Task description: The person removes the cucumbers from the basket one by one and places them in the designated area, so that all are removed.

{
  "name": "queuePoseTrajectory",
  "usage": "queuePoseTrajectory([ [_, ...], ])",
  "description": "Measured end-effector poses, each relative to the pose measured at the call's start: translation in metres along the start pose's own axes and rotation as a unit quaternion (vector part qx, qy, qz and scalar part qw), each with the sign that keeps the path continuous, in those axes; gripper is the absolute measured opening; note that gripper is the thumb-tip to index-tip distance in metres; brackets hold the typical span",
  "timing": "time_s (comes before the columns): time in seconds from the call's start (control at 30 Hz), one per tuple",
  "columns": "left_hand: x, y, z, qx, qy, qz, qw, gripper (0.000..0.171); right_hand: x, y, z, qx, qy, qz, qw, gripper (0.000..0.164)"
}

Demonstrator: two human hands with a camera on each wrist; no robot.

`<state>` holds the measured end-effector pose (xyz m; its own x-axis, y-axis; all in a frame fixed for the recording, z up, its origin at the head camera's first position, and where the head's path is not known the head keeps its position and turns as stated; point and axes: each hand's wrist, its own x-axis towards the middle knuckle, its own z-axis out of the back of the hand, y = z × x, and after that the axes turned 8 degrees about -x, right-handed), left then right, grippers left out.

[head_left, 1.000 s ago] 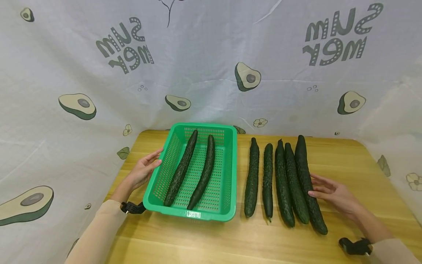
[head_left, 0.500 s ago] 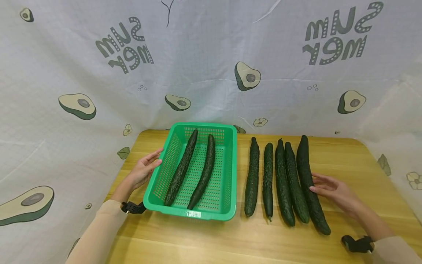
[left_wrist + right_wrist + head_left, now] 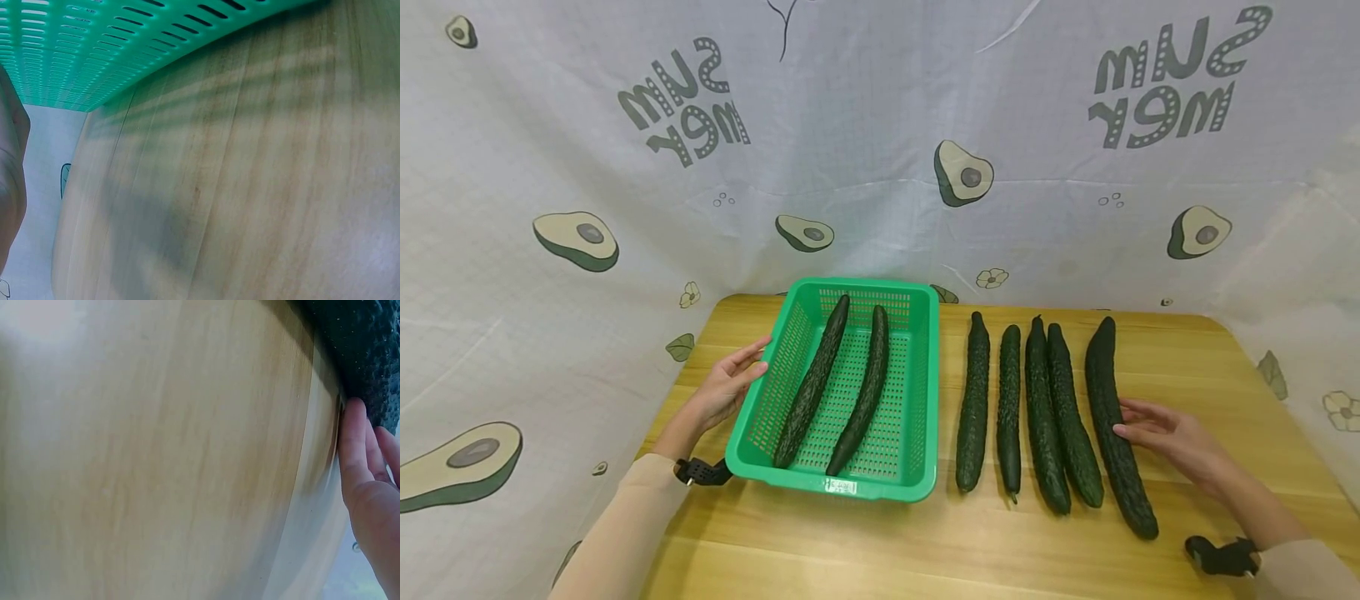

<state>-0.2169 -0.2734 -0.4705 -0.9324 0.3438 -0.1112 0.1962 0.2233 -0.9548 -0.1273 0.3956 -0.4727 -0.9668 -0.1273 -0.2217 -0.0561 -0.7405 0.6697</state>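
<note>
A green plastic basket point(image 3: 928, 392) stands on the table with two dark, bumpy cucumbers point(image 3: 865, 392) lying inside. My left hand point(image 3: 730, 387) is at its left wall, fingers extended and tips right at the rim. Right of the basket, several more cucumbers point(image 3: 973, 400) lie in a row. At the row's right end, my right hand point(image 3: 1172, 437) holds the outermost cucumber point(image 3: 1116, 425) by its right side, near the middle. In the right wrist view, fingertips point(image 3: 355, 409) meet the cucumber's lower side; its far end is cut off.
The wooden table point(image 3: 850, 550) ends at a white cloth point(image 3: 880, 208) printed with avocados and lettering, which hangs behind and at the sides. Black camera bands point(image 3: 1225, 557) sit on both wrists.
My right hand has shifted right and slightly nearer with the outermost cucumber, widening the gap from its neighbour. The left hand and basket stay in place.
</note>
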Motion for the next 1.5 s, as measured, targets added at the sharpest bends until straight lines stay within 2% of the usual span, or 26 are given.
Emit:
queuePoseTrajectory([
  [0.23, 0.001, 0.0, 0.0, 0.0, 0.003, -0.007, 1.0, 0.059, 0.001, 0.002, 0.005, -0.001, 0.008, 0.002, 1.0, 0.067],
  [0.37, 0.001, 0.0, 0.0, 0.008, 0.005, -0.005, 0.9999, 0.06, 0.005, 0.007, 0.012, -0.002, -0.01, 0.011, 1.0, 0.064],
  [0.47, 0.001, -0.001, 0.0, 0.014, 0.006, -0.002, 0.9999, 0.062, 0.01, 0.016, 0.021, 0.05, -0.046, 0.034, 0.997, 0.044],
  [0.5, 0.001, -0.001, -0.001, 0.015, 0.006, -0.001, 0.9999, 0.063, 0.013, 0.02, 0.024, 0.088, -0.055, 0.043, 0.994, 0.037],
  [0.57, 0.002, -0.001, -0.001, 0.018, 0.006, 0.0, 0.9998, 0.063, 0.017, 0.033, 0.029, 0.149, -0.071, 0.058, 0.985, 0.033],
  [0.63, 0.002, -0.002, -0.002, 0.02, 0.006, 0.0, 0.9998, 0.063, 0.021, 0.05, 0.034, 0.221, -0.077, 0.072, 0.969, 0.036],
  [0.7, 0.003, -0.002, -0.002, 0.024, 0.007, -0.001, 0.9997, 0.062, 0.025, 0.07, 0.037, 0.287, -0.072, 0.082, 0.952, 0.032],
  [0.73, 0.003, -0.002, -0.002, 0.027, 0.007, -0.002, 0.9996, 0.061, 0.027, 0.081, 0.038, 0.306, -0.069, 0.087, 0.946, 0.029],
  [0.8, 0.004, -0.001, -0.002, 0.03, 0.008, -0.002, 0.9995, 0.061, 0.032, 0.103, 0.039, 0.36, -0.059, 0.097, 0.926, 0.025],
  [0.9, 0.006, -0.001, -0.002, 0.031, 0.01, -0.004, 0.9995, 0.06, 0.042, 0.138, 0.038, 0.397, -0.049, 0.104, 0.91, 0.022],
  [0.97, 0.006, 0.0, -0.002, 0.03, 0.011, -0.006, 0.9995, 0.059, 0.049, 0.161, 0.035, 0.407, -0.044, 0.107, 0.906, 0.021],
  [1.2, 0.004, 0.0, -0.002, 0.038, 0.008, -0.009, 0.9992, 0.059, 0.074, 0.222, 0.018, 0.375, -0.032, 0.121, 0.919, 0.026],
  [1.37, 0.001, 0.0, 0.0, 0.041, 0.003, -0.008, 0.9991, 0.059, 0.09, 0.252, 0.002, 0.367, -0.022, 0.125, 0.921, 0.033],
  [1.5, -0.001, -0.001, 0.001, 0.039, 0.005, -0.01, 0.9992, 0.059, 0.1, 0.27, -0.013, 0.341, -0.019, 0.115, 0.933, 0.037],
])
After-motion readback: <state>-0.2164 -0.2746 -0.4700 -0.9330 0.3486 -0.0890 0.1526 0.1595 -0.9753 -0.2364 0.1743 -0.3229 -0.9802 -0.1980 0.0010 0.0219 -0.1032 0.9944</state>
